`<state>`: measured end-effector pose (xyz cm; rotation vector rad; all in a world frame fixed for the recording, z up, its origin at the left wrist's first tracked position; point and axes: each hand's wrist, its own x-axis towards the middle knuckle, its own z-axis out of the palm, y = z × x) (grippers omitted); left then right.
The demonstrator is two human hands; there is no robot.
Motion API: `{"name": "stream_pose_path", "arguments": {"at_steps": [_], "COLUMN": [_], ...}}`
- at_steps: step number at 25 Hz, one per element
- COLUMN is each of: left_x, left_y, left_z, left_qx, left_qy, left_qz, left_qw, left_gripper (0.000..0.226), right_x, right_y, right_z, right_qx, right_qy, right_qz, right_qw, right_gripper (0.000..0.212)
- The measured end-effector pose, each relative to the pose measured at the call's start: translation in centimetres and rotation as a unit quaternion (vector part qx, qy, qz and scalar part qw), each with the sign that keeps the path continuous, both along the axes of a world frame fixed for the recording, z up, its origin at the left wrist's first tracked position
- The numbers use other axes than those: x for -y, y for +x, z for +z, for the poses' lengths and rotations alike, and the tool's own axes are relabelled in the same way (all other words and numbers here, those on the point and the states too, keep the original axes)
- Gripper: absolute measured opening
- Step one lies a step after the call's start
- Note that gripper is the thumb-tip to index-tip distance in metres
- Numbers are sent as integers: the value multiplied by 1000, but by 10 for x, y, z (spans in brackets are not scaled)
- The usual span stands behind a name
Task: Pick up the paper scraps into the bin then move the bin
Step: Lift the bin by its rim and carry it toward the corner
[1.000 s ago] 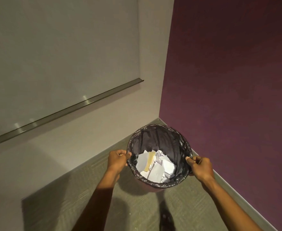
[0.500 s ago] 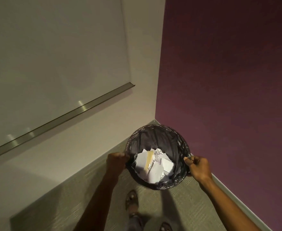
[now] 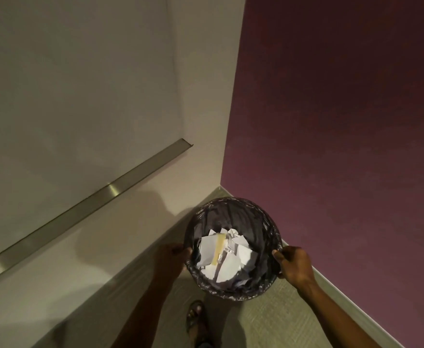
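Down at the bottom edge of the view we see a sandalled foot (image 3: 196, 320) on the grey carpet (image 3: 268, 325). Just ahead of it, the left hand (image 3: 172, 258) grips the near-left side of the rim. Its fingers look curled over the edge, though shadow hides the detail. The right hand (image 3: 293, 266) pinches the opposite side, thumb on top and fingers wrapped round the edge.

Between them is the round bin (image 3: 233, 296), dressed in a black liner (image 3: 231, 217). We judge it is held clear of the floor, close to the room's corner. Inside, the paper scraps (image 3: 224, 254) lie heaped at the bottom, white with one yellowish strip, and we see none on the carpet. Beyond stand the purple wall (image 3: 344, 121) on the right and the pale wall with its metal ledge (image 3: 93, 199) on the left.

The risk we see lies in the grip. Both hands hold thin liner as much as rim, so the plastic could slip or tear. The bin would then tilt and tip scraps out. If it is set down too hastily, its far side may knock the wall or the skirting (image 3: 344, 301).
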<state>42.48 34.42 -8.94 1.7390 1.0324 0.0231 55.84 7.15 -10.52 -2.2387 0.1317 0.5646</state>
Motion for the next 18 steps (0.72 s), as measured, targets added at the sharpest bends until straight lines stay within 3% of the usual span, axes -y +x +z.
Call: {"name": "stream_pose_path", "arguments": {"at_steps": [2, 6, 10, 18], "left_x": [-13, -26, -28, -39], "left_y": [23, 64, 103, 173], "left_z": [-11, -43, -94, -282], "left_qx": [-27, -79, -94, -119], "left_qy": [14, -30, 36, 32], "left_qz": [-7, -17, -68, -30], "left_qw": [1000, 996, 993, 992], "left_gripper": [31, 19, 30, 29], "right_x": [-7, -16, -21, -44], "right_y": [19, 55, 89, 157], "right_z": [-18, -62, -123, -286], "right_qx": [2, -11, -32, 10], "right_qy": [-13, -19, -40, -146], "right_qz": [-7, -19, -1, 79], "right_qw": [1000, 1000, 999, 986], "right_gripper": [27, 26, 21, 30]}}
